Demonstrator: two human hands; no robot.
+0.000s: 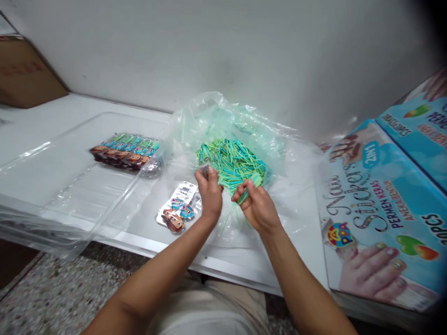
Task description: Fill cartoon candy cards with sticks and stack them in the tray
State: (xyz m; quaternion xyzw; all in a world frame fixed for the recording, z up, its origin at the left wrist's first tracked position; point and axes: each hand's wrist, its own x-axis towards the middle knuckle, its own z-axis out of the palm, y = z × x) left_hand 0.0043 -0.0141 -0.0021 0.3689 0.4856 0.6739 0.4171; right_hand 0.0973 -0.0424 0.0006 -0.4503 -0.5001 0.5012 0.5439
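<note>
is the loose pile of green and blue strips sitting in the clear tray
No, the loose pile lies in the plastic bag, while the clear tray holds a row of packets.

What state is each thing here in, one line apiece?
Left hand: closed on a small packet
Right hand: closed on green sticks
Plastic bag: open, crumpled
Stick pile: loose, jumbled
Clear tub: partly filled
Packets in the tub: stacked
Loose packets: lying flat
Printed boxes: open or shut, unclear
Cardboard box: likewise unclear
</note>
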